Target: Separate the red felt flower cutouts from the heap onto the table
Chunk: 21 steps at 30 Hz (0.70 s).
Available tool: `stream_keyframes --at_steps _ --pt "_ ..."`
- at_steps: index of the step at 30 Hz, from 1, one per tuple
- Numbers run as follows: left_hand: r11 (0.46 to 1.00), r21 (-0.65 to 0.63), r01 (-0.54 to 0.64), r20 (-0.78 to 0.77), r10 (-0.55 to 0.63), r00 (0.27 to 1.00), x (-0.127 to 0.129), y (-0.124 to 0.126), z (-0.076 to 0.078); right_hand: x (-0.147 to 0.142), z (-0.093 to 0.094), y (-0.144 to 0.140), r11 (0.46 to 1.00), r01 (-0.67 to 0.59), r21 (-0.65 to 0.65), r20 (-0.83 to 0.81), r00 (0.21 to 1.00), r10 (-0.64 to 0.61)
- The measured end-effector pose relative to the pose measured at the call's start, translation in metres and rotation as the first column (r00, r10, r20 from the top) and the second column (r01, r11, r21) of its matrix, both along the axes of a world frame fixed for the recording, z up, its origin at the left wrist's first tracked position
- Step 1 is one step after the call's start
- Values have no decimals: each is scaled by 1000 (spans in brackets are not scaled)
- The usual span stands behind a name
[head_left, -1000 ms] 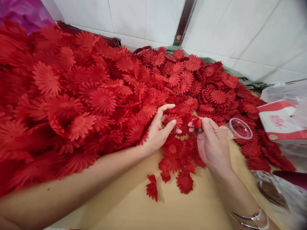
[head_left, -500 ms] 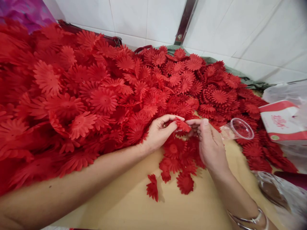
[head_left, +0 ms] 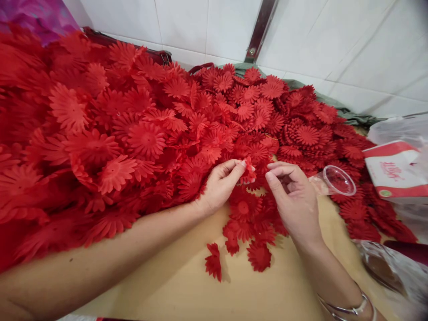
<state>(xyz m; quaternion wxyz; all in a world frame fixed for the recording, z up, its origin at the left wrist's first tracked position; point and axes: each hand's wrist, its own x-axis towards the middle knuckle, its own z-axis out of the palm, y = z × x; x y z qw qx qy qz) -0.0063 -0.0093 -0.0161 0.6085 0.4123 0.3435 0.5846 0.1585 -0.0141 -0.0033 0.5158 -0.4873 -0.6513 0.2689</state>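
Right hand released, left hand keeps petal

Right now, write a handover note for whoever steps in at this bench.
Left hand: pinching one red flower between thumb and fingertips, raised just off the pile.
Right hand: fingers curled, close beside that flower, holding nothing visible.
Pile: loose red flowers cover most of the table, heaped highest at the left. A few strays lie on bare wood near the wrists.
Clear cup: on its side just right of the right hand, looks empty.
Red-and-white box and plastic bags at far right.
Done: one flower picked out. Left: nearly the whole pile is unsorted.
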Motion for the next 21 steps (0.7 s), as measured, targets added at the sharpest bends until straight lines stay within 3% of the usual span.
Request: stream_keyframes --at_steps 3,11,18,21 --pt "1000 6 -18 -39 18 999 0 0 0 1 0 0 1000 4 -1 -19 1000 -4" --pt "999 13 -32 -51 32 998 0 0 0 2 -9 7 997 -20 -80 -253 967 -1" --pt "1000 4 -12 -19 12 1000 0 0 1 -2 -3 5 980 -108 -167 -455 890 21" --pt "1000 -1 -5 -17 5 1000 0 -1 2 -2 -2 6 979 -103 -177 -465 885 9"
